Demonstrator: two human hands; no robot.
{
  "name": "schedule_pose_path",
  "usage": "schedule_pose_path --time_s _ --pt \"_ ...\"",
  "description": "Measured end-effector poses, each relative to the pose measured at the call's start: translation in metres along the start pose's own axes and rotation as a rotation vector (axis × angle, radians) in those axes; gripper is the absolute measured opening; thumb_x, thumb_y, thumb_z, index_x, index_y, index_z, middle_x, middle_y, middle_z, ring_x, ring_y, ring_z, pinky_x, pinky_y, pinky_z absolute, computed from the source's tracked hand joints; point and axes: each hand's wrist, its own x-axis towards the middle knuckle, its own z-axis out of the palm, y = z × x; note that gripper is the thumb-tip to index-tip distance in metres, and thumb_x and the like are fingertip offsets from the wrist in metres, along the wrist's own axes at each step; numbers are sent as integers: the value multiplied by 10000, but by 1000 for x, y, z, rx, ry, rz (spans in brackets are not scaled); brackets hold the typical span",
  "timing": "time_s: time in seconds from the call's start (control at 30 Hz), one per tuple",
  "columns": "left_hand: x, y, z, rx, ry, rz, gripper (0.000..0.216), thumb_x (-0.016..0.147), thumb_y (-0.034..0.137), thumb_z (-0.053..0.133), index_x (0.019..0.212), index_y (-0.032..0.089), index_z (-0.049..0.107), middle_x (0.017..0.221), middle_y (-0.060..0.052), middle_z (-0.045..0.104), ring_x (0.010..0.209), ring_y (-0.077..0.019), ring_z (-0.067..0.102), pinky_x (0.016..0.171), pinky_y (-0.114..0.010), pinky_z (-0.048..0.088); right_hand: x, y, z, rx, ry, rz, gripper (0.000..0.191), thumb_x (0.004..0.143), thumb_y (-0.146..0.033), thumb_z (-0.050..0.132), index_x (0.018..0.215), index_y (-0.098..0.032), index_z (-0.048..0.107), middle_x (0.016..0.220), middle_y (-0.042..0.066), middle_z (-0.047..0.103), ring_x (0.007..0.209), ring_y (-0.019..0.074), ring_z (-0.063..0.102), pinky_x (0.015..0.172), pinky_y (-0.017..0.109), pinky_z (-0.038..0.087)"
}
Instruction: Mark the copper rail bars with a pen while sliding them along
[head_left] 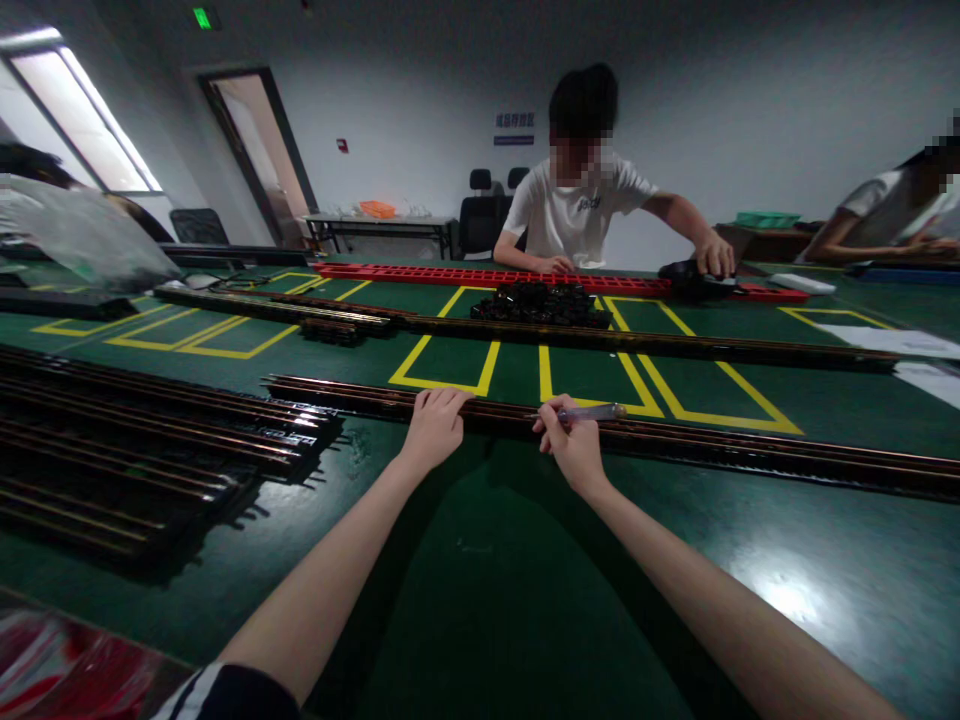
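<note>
A long, dark strip (712, 442) with thin copper-coloured rods along it lies crosswise on the green table in front of me. My left hand (436, 428) rests on it with the fingers curled over its far edge. To the right, my right hand (574, 445) is closed around a pen (600, 412). The pen lies nearly level, its tip pointing left close above the strip; I cannot tell whether it touches. A stack of similar strips (142, 440) lies on the left side of the table.
Beyond a second long strip (675, 343) are a pile of small black parts (536, 305) and a red slotted rail (435, 274). A co-worker (577, 200) across the table has one hand on a black object (694, 280). Yellow tape outlines mark the green table (480, 600).
</note>
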Motion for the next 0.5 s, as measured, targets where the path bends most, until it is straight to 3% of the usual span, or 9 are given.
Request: schedule_pose_path --time_s 0.23,0.5 --pt "0 0 -1 -25 -14 -8 387 802 97 374 1112 189 586 1109 -54 638 1078 -211 534 979 -394 328 0 0 0 10 -4 6 258 863 -417 514 749 -186 513 614 -8 579 412 79 512 376 181 391" --pt "0 1 1 49 2 43 365 842 359 492 1165 204 560 1130 -71 624 1075 -247 526 953 -422 325 0 0 -1 19 -13 -5 309 852 -480 522 761 -184 531 629 2 583 429 87 523 379 190 414"
